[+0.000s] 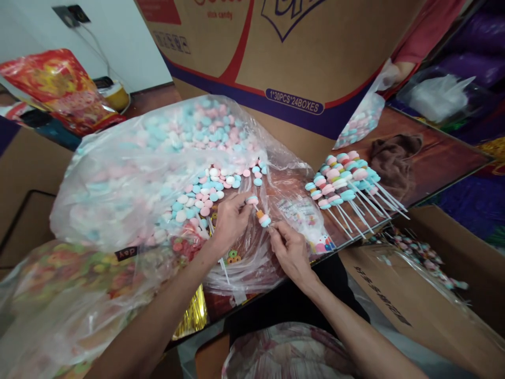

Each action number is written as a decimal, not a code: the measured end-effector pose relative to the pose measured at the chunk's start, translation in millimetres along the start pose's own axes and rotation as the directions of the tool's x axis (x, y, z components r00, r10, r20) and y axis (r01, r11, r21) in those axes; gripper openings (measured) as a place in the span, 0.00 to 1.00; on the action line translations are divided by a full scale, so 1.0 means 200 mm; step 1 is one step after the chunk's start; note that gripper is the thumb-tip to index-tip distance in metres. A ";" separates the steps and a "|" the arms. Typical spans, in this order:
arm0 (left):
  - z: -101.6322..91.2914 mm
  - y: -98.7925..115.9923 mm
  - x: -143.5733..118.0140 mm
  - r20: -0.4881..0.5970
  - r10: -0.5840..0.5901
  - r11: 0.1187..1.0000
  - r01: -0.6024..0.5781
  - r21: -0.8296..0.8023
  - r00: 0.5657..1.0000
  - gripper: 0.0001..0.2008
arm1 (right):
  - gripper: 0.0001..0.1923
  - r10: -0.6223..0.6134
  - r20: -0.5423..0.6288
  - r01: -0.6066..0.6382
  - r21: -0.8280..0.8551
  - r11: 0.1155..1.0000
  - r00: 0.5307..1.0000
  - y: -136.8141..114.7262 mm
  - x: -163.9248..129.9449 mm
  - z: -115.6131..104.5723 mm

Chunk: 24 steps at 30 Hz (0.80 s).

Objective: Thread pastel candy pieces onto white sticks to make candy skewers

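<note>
Over the plastic-covered table my left hand (233,221) pinches a pink-and-white marshmallow (251,200) at the top end of a thin white stick. Lower on that stick sit an orange gummy ring and a blue-and-white marshmallow (264,221). Just below them, my right hand (291,247) grips the stick between thumb and fingers. Loose pink, blue and white marshmallows (203,197) spill from a big clear bag (130,158) beyond my left hand. A few gummy rings (233,257) and white sticks lie under my left wrist.
Finished-looking marshmallow skewers (347,179) lie piled at the right, beside a brown cloth (394,158). A large printed carton (252,63) stands behind. Another person's hand (402,71) holds a bag of marshmallows (361,123). An open carton (398,289) sits below the table's right edge.
</note>
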<state>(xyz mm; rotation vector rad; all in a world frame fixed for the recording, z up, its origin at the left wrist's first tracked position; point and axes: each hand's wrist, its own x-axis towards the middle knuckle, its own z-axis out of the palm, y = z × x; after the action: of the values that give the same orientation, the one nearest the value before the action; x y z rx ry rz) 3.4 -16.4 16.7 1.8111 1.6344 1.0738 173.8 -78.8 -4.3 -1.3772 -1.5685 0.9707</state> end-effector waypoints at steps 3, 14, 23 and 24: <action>0.03 0.03 -0.03 -0.045 0.092 0.991 -0.087 0.099 0.995 0.12 | 0.11 0.017 -0.013 -0.017 -0.008 1.000 1.000 0.00 -0.01 0.00; 0.08 0.10 -0.13 -0.003 0.114 0.981 -0.112 0.160 0.993 0.14 | 0.13 0.011 -0.076 -0.015 -0.045 0.999 0.997 0.01 -0.01 0.00; -0.01 0.11 -0.16 0.194 0.012 0.999 -0.004 -0.043 0.981 0.19 | 0.15 0.003 -0.074 -0.007 -0.056 0.998 0.997 0.02 0.00 0.00; -0.06 0.09 -0.15 0.196 0.006 1.000 -0.003 -0.016 0.981 0.19 | 0.15 0.005 -0.068 -0.008 -0.046 0.999 0.998 0.02 0.00 0.00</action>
<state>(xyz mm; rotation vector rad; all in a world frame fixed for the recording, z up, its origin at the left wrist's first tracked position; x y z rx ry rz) 5.3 -50.6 30.7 1.8471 1.5020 0.8759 175.3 -78.7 -8.6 -1.4331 -1.5453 0.8876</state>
